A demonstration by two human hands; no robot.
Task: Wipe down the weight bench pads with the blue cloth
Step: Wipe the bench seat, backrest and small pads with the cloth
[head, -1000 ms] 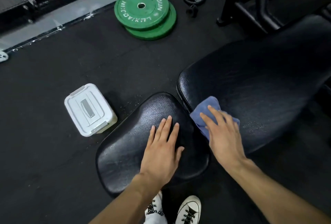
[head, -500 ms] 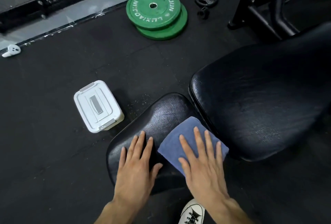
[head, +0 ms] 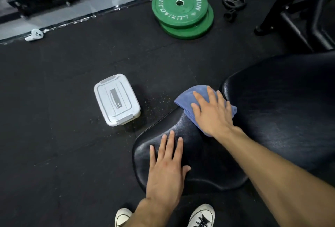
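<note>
The small black seat pad (head: 204, 156) lies low in the middle, and the larger black back pad (head: 282, 110) rises to its right. A blue cloth (head: 184, 99) is spread over the far end of the seat pad, close to the gap between the pads. My right hand (head: 212, 112) presses flat on the cloth with fingers spread. Resting flat on the near left part of the seat pad, my left hand (head: 166, 170) holds nothing.
A white lidded box (head: 117, 99) sits on the black rubber floor left of the seat pad. Two stacked green weight plates (head: 183, 9) lie farther back, with small black plates (head: 233, 0) beside them. A black rack frame (head: 299, 12) stands at the upper right. My shoes (head: 201, 216) are below.
My right hand has slid the cloth away from me, from the middle of the seat pad to its far end. My left hand stays flat on the seat pad.
</note>
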